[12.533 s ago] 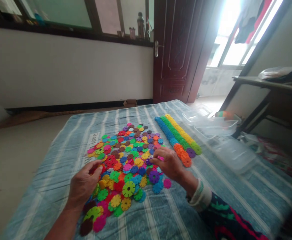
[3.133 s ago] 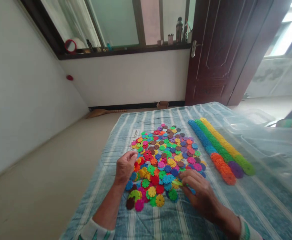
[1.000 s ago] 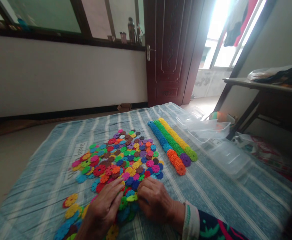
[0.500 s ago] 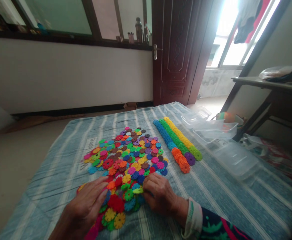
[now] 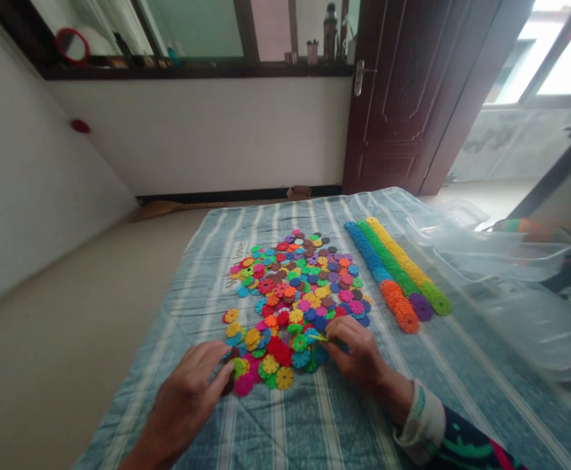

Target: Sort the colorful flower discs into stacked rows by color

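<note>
Flower-shaped plastic discs (image 5: pixel 299 343) in many colours lie in a loose pile on a striped cloth. My right hand (image 5: pixel 358 352), at the pile's near right edge, pinches a yellow-green disc (image 5: pixel 317 337) seen edge-on. At the near left edge my left hand (image 5: pixel 192 382) has thumb and fingers apart, the tips touching a few discs by another yellow-green disc (image 5: pixel 240 367). Right of the pile lie overlapping rows of discs: a blue row (image 5: pixel 366 251) ending in orange discs (image 5: pixel 399 305), a green row (image 5: pixel 387 261) ending in purple, and a yellow row (image 5: pixel 397 251) ending in yellow-green.
Clear plastic boxes (image 5: pixel 505 254) and a lid (image 5: pixel 524 326) stand on the right of the striped cloth (image 5: pixel 182 313). A dark red door (image 5: pixel 397 98) and a ledge (image 5: pixel 192 70) with a flask (image 5: pixel 330 32) are beyond.
The view has swung left. My left hand has drawn back from the pile's side, its fingers now apart at the near left discs. My right hand still pinches the yellow-green disc, now tilted edge-on.
</note>
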`<state>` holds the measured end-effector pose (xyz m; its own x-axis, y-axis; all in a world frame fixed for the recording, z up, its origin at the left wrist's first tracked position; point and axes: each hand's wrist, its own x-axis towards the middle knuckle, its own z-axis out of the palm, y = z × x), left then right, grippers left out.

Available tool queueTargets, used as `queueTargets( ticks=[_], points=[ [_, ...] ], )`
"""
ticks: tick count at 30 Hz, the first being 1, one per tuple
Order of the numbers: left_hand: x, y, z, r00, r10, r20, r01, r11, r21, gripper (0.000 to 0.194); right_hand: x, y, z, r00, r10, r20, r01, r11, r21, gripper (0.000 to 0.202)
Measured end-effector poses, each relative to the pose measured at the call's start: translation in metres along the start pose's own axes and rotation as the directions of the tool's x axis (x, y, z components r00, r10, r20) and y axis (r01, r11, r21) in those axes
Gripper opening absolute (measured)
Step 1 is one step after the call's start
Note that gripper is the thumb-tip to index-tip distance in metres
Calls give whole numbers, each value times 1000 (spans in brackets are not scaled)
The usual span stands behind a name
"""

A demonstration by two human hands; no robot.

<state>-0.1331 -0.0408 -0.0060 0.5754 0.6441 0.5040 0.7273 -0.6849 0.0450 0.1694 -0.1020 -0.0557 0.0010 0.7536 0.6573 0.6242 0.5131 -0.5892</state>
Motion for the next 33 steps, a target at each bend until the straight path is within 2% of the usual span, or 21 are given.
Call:
queueTargets(
  ticks=[9,19,26,30,33],
  points=[
    [-7,9,5,971,-174,165,182,983,-33,22,-2,0,-3,994,105,-19,-103,992,71,7],
    [-5,22,3,961,-204,186,222,971,-84,22,-4,-3,-6,994,112,-6,-111,990,83,7],
    [-1,28,-2,924,-260,282,287,956,-60,26,-6,-1,-6,994,105,21,-107,992,66,7],
    [1,32,-2,919,-265,292,303,948,-94,17,-6,-1,-6,994,106,23,-107,992,59,7],
    [0,33,-1,932,-265,248,299,948,-111,12,-6,-1,-6,995,100,20,-101,993,66,7]
  ],
)
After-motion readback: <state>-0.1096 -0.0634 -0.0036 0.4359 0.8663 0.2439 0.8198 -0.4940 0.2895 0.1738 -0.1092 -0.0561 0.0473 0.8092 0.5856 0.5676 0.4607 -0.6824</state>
